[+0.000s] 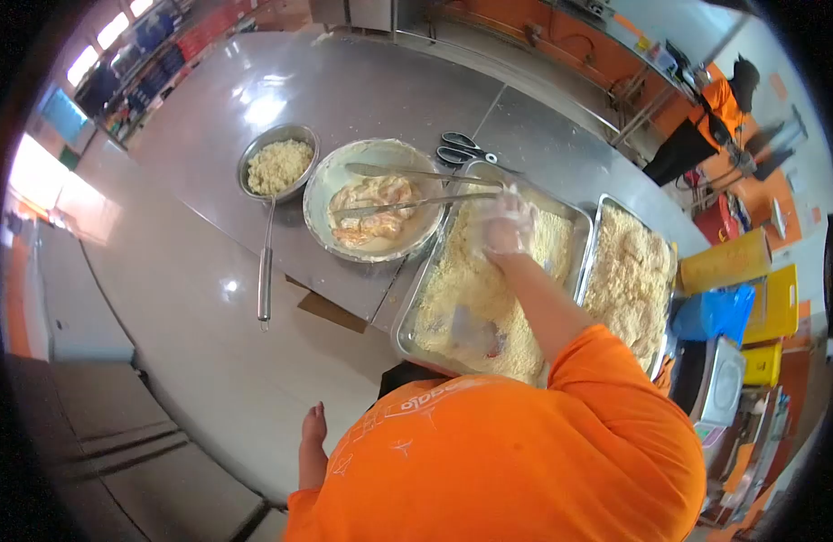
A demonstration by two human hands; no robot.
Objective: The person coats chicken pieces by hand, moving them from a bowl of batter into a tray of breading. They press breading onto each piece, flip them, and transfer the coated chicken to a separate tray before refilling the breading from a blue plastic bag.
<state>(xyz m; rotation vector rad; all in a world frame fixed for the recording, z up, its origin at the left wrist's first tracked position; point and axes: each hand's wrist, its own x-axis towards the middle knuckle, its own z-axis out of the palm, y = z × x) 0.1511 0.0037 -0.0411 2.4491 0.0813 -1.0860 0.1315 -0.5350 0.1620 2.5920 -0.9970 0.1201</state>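
Note:
My right hand (507, 226), in a clear plastic glove dusted with crumbs, is over a metal tray (406, 336) of pale yellow crumbs. Motion smears its fingers. Metal tongs (407, 172) lie spread across a bowl (315, 221) of battered meat pieces (371, 206). Their joined end reaches right to my right fingers; I cannot tell whether they grip it. A translucent greyish patch (473, 332) shows blurred in the tray's near part. Down by my left side, away from the table, my bare left hand (315, 426) hangs open and holds nothing.
A long-handled steel pan (266, 271) of crumbs stands left of the bowl, its handle past the table edge. Black-handled scissors (462, 149) lie behind the crumb tray. A second tray (601, 210) with crumb-coated pieces stands on the right, near yellow and blue containers (713, 312).

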